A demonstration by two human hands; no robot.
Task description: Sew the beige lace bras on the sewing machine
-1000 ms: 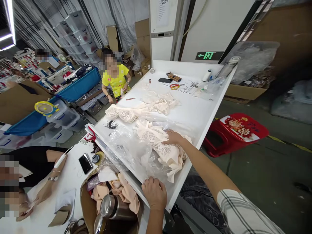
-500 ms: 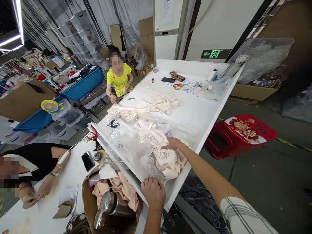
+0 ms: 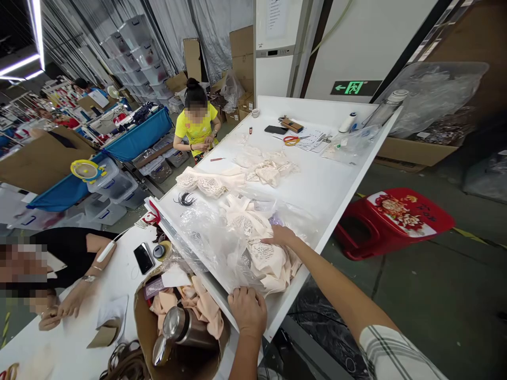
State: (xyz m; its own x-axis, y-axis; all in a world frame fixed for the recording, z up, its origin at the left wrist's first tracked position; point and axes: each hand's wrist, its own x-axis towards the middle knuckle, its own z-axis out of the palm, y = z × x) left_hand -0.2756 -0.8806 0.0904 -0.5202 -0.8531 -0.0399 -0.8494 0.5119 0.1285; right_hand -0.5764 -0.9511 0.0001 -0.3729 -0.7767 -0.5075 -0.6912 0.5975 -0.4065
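Note:
A loose pile of cream lace bras [image 3: 269, 258] lies on and partly inside a clear plastic bag [image 3: 233, 248] near the front corner of the white table. My right hand [image 3: 282, 236] reaches into the pile from the right. Its thumb lies in front of the end of an upper lace bra [image 3: 247, 219], while the other fingers pass behind and are mostly hidden; the hand looks closed on that piece. At the table's front edge, my left hand [image 3: 248, 311] is closed over the near edge of the bag, knuckles up. Purple shows through the plastic.
More lace pieces [image 3: 214, 182], black cords [image 3: 184, 199], orange-handled scissors [image 3: 291, 141] and a phone [image 3: 276, 129] lie farther along the table [image 3: 317, 174]. A carton [image 3: 144, 322] holding a steel flask [image 3: 190, 327] stands at left. A red stool [image 3: 392, 221] is right. Two co-workers sit left.
The co-worker in yellow has bowed their head and drawn a hand back from the lace on the table, bringing both hands together. My hands stay in place; the view shifts slightly.

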